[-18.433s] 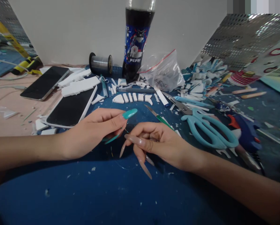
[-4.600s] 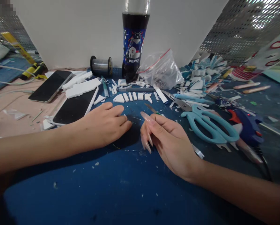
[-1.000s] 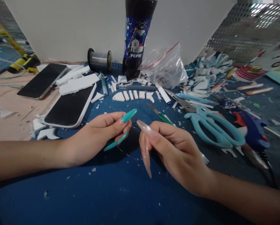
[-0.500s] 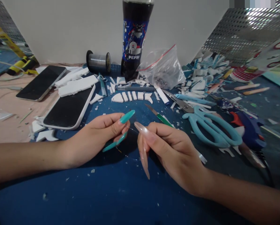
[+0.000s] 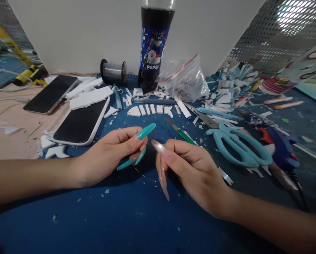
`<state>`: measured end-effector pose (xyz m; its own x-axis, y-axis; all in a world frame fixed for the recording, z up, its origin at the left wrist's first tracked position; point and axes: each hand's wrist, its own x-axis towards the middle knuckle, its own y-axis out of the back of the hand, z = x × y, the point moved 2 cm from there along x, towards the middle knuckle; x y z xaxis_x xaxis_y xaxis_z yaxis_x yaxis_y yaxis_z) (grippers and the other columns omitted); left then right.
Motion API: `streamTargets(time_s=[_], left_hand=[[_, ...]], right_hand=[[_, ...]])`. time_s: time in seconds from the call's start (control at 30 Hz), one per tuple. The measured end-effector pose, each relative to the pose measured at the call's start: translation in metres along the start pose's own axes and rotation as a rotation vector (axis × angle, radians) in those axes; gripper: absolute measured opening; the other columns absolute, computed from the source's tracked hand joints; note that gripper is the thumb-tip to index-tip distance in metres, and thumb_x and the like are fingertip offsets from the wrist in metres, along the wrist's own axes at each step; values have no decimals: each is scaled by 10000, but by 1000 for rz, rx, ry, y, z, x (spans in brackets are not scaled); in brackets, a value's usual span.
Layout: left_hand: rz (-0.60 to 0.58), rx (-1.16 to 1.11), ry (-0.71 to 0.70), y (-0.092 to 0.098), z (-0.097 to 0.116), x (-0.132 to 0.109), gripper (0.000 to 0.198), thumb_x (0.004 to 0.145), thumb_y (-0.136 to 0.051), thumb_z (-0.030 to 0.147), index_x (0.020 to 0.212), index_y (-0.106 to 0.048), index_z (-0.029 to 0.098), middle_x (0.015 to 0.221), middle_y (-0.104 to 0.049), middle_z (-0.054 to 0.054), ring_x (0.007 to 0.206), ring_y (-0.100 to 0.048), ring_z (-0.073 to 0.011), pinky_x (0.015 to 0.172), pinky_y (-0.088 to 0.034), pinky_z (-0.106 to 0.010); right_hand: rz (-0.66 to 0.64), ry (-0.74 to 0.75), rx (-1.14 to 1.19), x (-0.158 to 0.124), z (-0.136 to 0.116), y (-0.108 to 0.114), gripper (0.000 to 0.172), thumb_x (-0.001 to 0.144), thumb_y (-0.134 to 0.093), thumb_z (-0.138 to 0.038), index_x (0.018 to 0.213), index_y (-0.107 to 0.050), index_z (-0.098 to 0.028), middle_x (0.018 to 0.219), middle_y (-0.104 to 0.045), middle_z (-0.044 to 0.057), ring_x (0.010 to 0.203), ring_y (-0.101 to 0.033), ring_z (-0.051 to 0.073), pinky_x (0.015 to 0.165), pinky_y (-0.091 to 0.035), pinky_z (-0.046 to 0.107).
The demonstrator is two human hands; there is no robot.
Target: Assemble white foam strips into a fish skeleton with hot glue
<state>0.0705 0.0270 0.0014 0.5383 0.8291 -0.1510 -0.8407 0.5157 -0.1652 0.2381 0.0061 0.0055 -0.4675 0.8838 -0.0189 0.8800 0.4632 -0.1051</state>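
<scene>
My left hand [image 5: 113,153], with long turquoise nails, pinches thumb against fingers at the middle of the blue work surface. Facing it, a small gap away, my right hand [image 5: 193,165] with long pale pink nails is closed in a similar pinch. A very thin, clear line [image 5: 149,143] runs between the fingertips, and a loop of it sags below them with a yellowish glint near the left nails. What else the fingers may hold is too small to make out. Just beyond lie white foam pieces [image 5: 134,111] laid out as a fish skeleton, and a green-handled craft knife [image 5: 186,137].
Blue-handled scissors [image 5: 242,144] and a dark blue tool [image 5: 282,148] lie right. Two phones [image 5: 80,121] with foam strips [image 5: 90,97] are at left. Behind stand a spool of clear line [image 5: 113,72], a Pepsi bottle [image 5: 155,46], a zip bag [image 5: 186,79] and foam scraps [image 5: 232,83].
My fingertips have come slightly closer together, the left hand shifting a little right. The whole view has shifted slightly. Both pinches stay closed.
</scene>
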Motion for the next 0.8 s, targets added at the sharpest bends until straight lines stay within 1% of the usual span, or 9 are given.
streamTargets(time_s=[0.1,0.2,0.27,0.37,0.5,0.57,0.63,0.7,0.8], left_hand=[[-17,-24,-41,0,2,0,317,920,-495,355,659,-467,175,580,-394,56,519,-312,-76,498,-259,-225],[-22,-18,-50,0,1,-1,327,907,-517,394,667,-472,177,577,-391,58,518,-308,-77,492,-242,-231],[-17,-4,-49,0,-1,-1,342,903,-526,411,661,-467,177,583,-388,59,520,-304,-76,489,-234,-233],[4,30,-74,0,0,-3,352,898,-535,426,661,-460,177,588,-391,61,524,-324,-72,498,-259,-225],[76,235,-90,-2,4,-5,359,937,-462,397,656,-453,173,577,-395,63,519,-336,-63,494,-293,-200],[126,356,-78,-4,7,-6,348,951,-427,364,660,-449,174,574,-384,65,513,-328,-60,482,-295,-191],[166,440,-106,-5,9,-7,327,949,-424,327,659,-438,177,574,-372,69,511,-323,-57,467,-291,-183],[177,505,-164,-6,11,-9,316,942,-428,286,644,-419,180,575,-363,72,507,-313,-54,451,-281,-178],[158,554,-238,-8,11,-12,298,936,-429,244,645,-409,184,580,-355,76,503,-310,-51,450,-290,-172]], right_hand=[[-42,-19,9,0,-2,-2,338,947,-500,-272,624,-520,-172,543,-565,-20,471,-526,66,508,-438,200],[-59,-38,-17,2,-4,-4,347,950,-491,-273,621,-520,-169,547,-567,-16,501,-528,66,546,-455,189],[-66,-48,-22,3,-4,-5,344,954,-483,-268,626,-515,-170,558,-568,-18,506,-534,64,558,-466,185],[-84,-61,-15,2,-3,-6,331,958,-477,-274,645,-512,-173,571,-565,-24,510,-552,65,557,-481,183],[-104,-68,-9,1,-2,-6,342,971,-459,-296,655,-512,-174,567,-563,-26,514,-566,71,563,-496,189],[-101,-68,-17,0,-2,-6,352,979,-446,-294,658,-520,-169,574,-562,-24,524,-570,70,571,-498,190],[-87,-74,-19,1,-2,-5,357,986,-432,-297,667,-523,-165,589,-562,-24,529,-571,68,568,-494,188],[-67,-77,-22,1,-2,-5,359,989,-426,-305,670,-514,-167,597,-551,-29,523,-557,63,550,-478,183],[-39,-64,-24,2,-2,-5,375,996,-396,-358,696,-522,-172,627,-566,-16,548,-541,72,541,-457,195]])
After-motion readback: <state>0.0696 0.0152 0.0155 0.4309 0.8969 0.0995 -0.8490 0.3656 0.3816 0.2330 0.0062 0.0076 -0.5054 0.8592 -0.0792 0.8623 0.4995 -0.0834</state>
